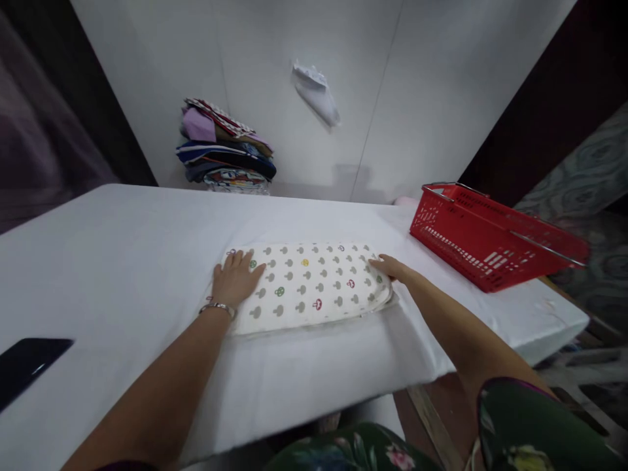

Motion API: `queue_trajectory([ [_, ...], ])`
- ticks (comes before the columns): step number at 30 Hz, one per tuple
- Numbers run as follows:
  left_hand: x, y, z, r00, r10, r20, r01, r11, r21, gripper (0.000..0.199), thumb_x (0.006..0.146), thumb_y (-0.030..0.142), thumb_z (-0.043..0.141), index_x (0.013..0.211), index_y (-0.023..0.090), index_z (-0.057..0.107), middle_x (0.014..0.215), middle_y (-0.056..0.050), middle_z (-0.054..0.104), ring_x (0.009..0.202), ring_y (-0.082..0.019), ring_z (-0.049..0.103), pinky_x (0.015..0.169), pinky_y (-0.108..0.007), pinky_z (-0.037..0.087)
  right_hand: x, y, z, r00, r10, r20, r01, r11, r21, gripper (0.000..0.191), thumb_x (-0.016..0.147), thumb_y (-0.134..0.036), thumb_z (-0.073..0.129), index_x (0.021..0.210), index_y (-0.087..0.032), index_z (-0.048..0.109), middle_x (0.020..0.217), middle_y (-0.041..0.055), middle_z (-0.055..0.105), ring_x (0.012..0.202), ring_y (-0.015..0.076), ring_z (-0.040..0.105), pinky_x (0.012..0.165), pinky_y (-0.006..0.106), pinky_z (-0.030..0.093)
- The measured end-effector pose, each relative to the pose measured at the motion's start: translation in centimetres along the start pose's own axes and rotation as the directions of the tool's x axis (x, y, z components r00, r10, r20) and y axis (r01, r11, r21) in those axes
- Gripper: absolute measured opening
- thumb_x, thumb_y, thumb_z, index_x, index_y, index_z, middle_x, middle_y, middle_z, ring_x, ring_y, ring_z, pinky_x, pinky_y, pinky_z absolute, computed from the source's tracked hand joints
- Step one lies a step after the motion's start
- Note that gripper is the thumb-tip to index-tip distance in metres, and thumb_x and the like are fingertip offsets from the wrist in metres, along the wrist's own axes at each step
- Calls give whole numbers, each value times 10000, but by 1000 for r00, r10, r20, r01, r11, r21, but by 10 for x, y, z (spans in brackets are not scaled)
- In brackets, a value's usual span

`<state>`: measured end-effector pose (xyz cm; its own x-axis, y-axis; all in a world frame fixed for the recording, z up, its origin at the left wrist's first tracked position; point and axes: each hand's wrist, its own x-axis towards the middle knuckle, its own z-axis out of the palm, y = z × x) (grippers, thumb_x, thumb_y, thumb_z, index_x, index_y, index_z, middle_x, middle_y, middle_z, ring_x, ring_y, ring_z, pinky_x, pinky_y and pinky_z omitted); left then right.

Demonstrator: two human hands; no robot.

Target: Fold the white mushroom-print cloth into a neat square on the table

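Head view: a folded mushroom-print cloth (309,288) lies flat on a white-covered table (122,261) between a person's two hands, 12 o'clock being its far side. At 9 o'clock the left hand (236,278) rests palm down, fingers spread and gripping nothing. At 3 o'clock the right hand (391,267) meets the layered end; its fingertips are partly hidden, so whether they pinch the layers or merely touch them cannot be told. That end looks the likeliest trouble spot: layer edges show at about 4 o'clock, and a tug on the top one alone could skew the fold or raise a crease. Uneven pressure from the left palm could ruck the fabric, and the bracelet (220,307) on that wrist might snag a thread. Toward 6 o'clock the table's front edge is near, so a hard pull that way could drag the cloth over. A red basket (471,239) at 2 o'clock and a dark flat object (34,363) at 8 sit apart, though a wide sweep of an arm might knock either.
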<state>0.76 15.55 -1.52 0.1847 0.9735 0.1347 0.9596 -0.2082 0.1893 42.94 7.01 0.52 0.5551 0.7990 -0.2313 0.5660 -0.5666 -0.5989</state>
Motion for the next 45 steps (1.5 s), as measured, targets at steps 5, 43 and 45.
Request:
queue_trajectory([
  [5,0,0,-1,1000,9,7,-9,1000,-8,679,869,579,221,1411,182,319,1501,-109,267,1379,-289,190,1079,-532,193,-39,10,-6,994,70,83,-73,997,34,759,709,-544,665,1339,-178,456,1252,183,558,954,266,622,688,330,529],
  [43,-5,-4,-13,997,-37,63,41,997,-73,636,860,546,263,1396,221,365,1501,-80,278,1393,-253,183,1094,-499,165,-98,19,51,892,-433,126,426,716,-553,652,916,-561,255,1440,-174,284,1528,101,188,1403,253,130,1101,477,121],
  [45,1,-5,-19,991,-39,129,52,994,-93,599,869,545,241,1380,268,386,1497,-61,293,1390,-257,193,1077,-522,188,-97,11,49,901,-409,142,416,730,-543,640,916,-562,258,1440,-195,284,1525,112,195,1399,263,149,1090,496,144],
])
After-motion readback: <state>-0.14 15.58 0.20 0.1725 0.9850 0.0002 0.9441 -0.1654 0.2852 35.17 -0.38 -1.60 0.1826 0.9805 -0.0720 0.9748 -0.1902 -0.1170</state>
